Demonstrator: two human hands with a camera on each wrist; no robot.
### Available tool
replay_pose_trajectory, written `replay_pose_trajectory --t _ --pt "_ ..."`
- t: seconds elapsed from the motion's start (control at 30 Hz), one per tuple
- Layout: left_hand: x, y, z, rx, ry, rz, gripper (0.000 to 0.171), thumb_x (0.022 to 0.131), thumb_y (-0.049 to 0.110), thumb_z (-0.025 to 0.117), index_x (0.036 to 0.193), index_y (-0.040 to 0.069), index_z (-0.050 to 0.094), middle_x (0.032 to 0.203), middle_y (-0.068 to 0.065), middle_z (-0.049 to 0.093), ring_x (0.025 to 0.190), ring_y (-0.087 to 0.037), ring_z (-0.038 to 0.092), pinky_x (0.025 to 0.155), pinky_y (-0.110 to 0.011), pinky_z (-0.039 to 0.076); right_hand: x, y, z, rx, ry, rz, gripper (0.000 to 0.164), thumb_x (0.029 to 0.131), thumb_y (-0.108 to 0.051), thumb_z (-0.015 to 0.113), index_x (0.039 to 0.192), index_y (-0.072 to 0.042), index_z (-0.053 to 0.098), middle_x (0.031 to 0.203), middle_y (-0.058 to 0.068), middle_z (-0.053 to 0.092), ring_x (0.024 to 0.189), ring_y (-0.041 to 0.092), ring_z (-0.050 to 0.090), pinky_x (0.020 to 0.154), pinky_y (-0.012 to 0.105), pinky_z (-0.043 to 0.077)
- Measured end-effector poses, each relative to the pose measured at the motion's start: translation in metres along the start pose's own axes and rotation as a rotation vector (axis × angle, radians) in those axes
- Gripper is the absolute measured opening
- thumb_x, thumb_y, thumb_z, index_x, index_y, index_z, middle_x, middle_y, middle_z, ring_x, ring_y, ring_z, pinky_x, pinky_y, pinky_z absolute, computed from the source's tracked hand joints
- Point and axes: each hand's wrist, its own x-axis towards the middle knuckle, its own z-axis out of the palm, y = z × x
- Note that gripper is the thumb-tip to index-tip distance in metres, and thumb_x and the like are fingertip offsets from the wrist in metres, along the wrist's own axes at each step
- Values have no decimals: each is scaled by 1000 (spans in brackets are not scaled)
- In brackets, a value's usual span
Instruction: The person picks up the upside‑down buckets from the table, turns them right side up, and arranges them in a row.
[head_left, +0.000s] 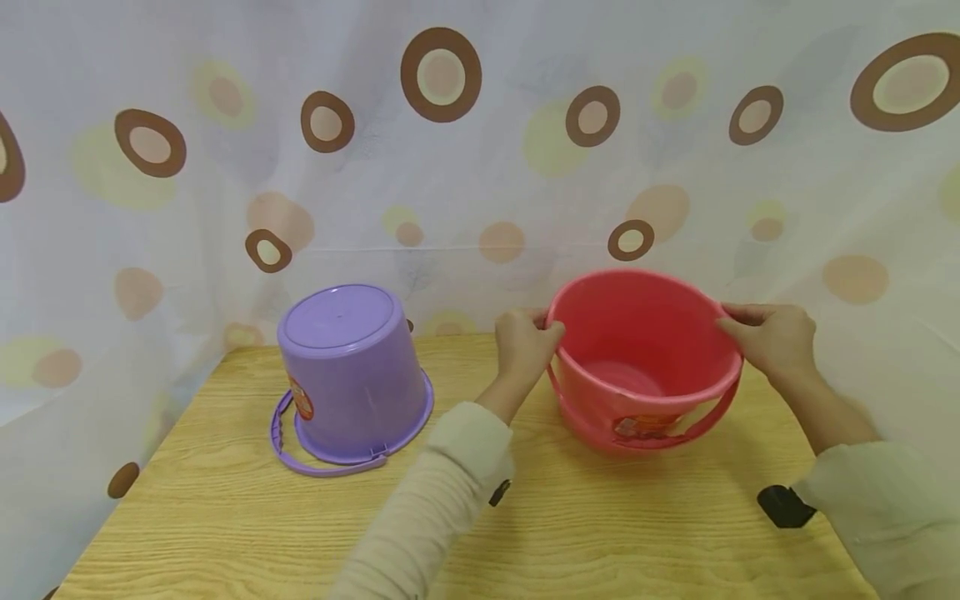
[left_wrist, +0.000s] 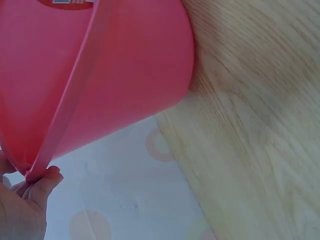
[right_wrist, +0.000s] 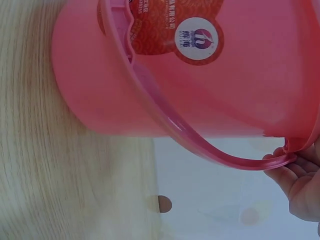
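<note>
Red bucket: the red bucket is at the right part of the counter, toward the back edge, mouth up and leaning a little toward the viewer; whether its base touches the wood throughout cannot be told.
Red handle: the red handle hangs down the bucket's near side, below the rim.
Sticker: the red sticker is on the outer wall, partly behind the handle, with a round white emblem.
Left hand: the left hand is clamped on the left side of the red bucket's rim, thumb and fingers pinching the edge.
Right hand: the right hand is clamped on the right side of the same rim, its fingers beside the handle's joint.
Sleeves: both forearms reach in from the front edge in pale sleeves, a black piece showing at the right cuff.
Purple bucket: the purple bucket stands upside down near the counter's back left corner, well apart from the red one.
Purple handle: the purple handle lies out on the wood toward the front.
Backdrop: a white cloth with brown rings and pale spots hangs behind the back edge.
</note>
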Motion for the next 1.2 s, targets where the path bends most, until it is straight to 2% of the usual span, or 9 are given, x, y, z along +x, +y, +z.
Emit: replay_pose_trajectory --t 0.23,0.5,0.7,0.8,0.9,0.97,1.03,1.1,1.2 --pt "0 -7 7 -47 37 68 18 83 4 60 66 -2 61 51 1 41 47 -3 35 42 -9 27 10 4 4 23 -30 63 44 89 -28 57 117 6 61 71 -8 68 53 -17 45 51 8 45" --pt "-2 -15 18 -92 90 24 22 85 11 65 68 -1 60 56 1 40 52 -5 35 44 -11 27 21 8 7 -13 -76 89 47 90 -31 54 119 6 59 99 21 69 61 -10 46 53 11 47" --pt "-3 -17 21 -76 107 46 29 86 13 65 62 3 51 55 2 35 52 -5 31 44 -12 23 23 9 9 -8 -83 110 48 90 -31 53 121 6 58 107 25 65 96 26 56 54 9 45" --pt "-4 -19 22 -72 109 86 29 86 14 64 63 3 50 55 3 32 51 -5 29 44 -13 21 23 10 9 37 -82 117 50 90 -32 53 122 5 57 79 1 70 87 9 59 54 7 43" --pt "-9 -19 24 -72 107 130 22 87 17 64 76 -1 58 57 -5 36 52 -13 33 44 -16 24 19 11 10 132 -70 119 55 90 -37 54 126 5 54 67 -28 55 66 -16 50 56 5 44" --pt "-15 -18 26 -66 106 135 26 88 22 64 96 -3 65 70 -10 58 65 -16 55 55 -14 43 13 13 12 188 -42 107 59 90 -39 54 129 4 50 77 -19 67 66 -23 48 58 2 44" --pt "-23 -15 28 -80 81 101 47 87 29 64 121 -4 58 109 -18 65 103 -23 62 83 -22 52 4 14 16 254 -4 105 61 90 -41 54 133 1 46 108 -2 69 75 -22 52 61 0 44" --pt "-33 -13 29 -94 49 50 67 85 36 66 136 -2 43 140 -20 45 133 -26 41 105 -33 40 -5 15 21 310 44 85 60 90 -39 54 136 -1 42 133 12 50 93 -18 55 67 -2 43" --pt "-46 -11 31 -116 4 -3 85 81 43 68 143 1 29 153 -11 22 144 -23 17 113 -36 27 -19 17 30 398 121 24 54 92 -29 55 136 -2 40 138 15 39 111 -12 49 74 -2 42"
